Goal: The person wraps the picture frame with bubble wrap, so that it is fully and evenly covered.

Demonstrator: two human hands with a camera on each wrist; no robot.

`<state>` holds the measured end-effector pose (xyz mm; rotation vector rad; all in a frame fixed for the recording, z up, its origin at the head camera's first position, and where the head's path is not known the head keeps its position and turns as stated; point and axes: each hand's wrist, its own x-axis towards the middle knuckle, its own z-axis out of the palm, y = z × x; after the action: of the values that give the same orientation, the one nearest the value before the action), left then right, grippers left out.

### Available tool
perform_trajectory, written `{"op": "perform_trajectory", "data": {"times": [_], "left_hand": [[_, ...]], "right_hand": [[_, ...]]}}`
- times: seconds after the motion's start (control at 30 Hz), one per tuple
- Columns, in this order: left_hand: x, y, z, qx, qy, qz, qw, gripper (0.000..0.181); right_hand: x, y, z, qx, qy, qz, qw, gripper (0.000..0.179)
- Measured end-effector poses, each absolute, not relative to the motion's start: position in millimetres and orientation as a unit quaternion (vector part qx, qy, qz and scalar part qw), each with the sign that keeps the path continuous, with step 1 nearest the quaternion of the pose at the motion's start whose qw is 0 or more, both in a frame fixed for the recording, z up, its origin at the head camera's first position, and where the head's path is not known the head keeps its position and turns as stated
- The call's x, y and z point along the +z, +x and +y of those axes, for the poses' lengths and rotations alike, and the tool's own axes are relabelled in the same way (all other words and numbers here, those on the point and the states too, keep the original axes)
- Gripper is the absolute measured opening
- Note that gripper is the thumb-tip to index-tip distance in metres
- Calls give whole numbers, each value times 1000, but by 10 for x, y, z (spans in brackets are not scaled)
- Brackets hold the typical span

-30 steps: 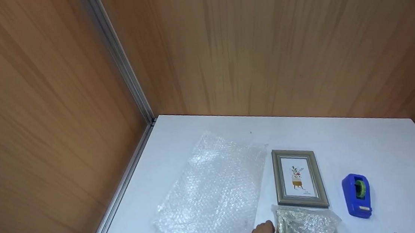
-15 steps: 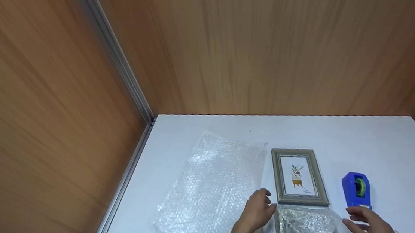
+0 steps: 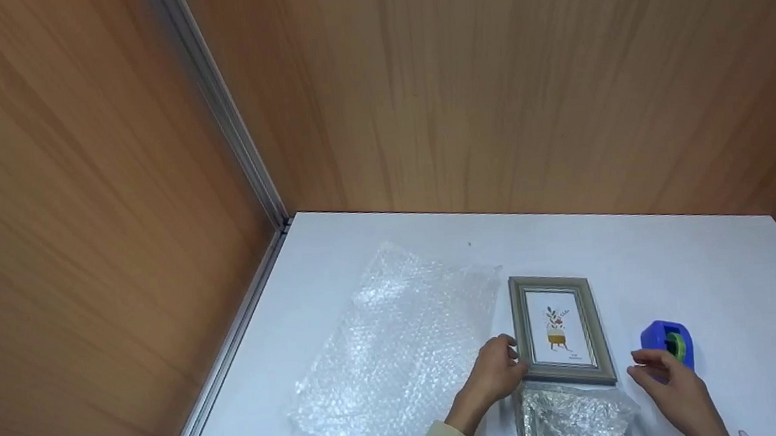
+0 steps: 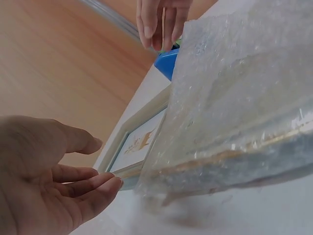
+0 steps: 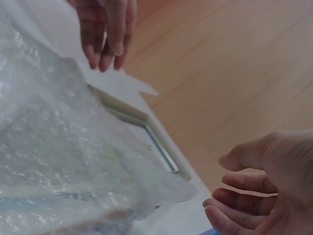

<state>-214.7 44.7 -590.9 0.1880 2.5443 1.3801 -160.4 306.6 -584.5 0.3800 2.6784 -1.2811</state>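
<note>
A grey picture frame [image 3: 556, 330] with a small plant print lies flat on the white table [image 3: 716, 273]. My left hand [image 3: 509, 358] is at its lower left corner, fingers relaxed and holding nothing; I cannot tell if they touch it. The left wrist view shows the same open hand [image 4: 100, 164] beside the frame [image 4: 139, 142]. My right hand [image 3: 643, 364] hovers with loosely curled fingers just in front of the blue tape dispenser [image 3: 667, 340], empty as the right wrist view of the hand [image 5: 220, 183] confirms. A second frame wrapped in bubble wrap [image 3: 567, 420] lies between my hands.
A loose sheet of bubble wrap [image 3: 399, 347] is spread on the table to the left of the frame. Wooden walls [image 3: 488, 83] with aluminium corner rails [image 3: 233, 133] close in the table at the back and left.
My left hand moved from the wrapped frame forward to the bare frame's lower left corner. My right hand came into view and rose toward the tape dispenser.
</note>
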Motion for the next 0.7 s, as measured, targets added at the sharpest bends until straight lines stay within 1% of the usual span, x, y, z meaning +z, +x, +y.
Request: {"op": "perform_trajectory", "data": {"times": [0.17,0.23,0.4,0.47,0.57,0.7], "left_hand": [[-5939,-2179,567,458,46,879,126,46],[-5958,-2192,604,445,41,885,127,44],[-6032,-2230,636,435,34,890,134,30],[-6067,-2245,634,431,37,892,129,25],[-6103,-2262,635,425,40,896,122,27],[-6129,-2277,643,418,48,899,120,33]], "right_hand": [[-6014,-1750,3060,-433,134,886,94,66],[-6068,-1783,3060,-435,130,885,102,64],[-6150,-1859,3034,-455,128,871,130,65],[-6165,-1887,3018,-463,131,865,140,63],[-6177,-1913,3006,-473,136,859,143,59],[-6185,-1915,3014,-487,142,851,136,55]]}}
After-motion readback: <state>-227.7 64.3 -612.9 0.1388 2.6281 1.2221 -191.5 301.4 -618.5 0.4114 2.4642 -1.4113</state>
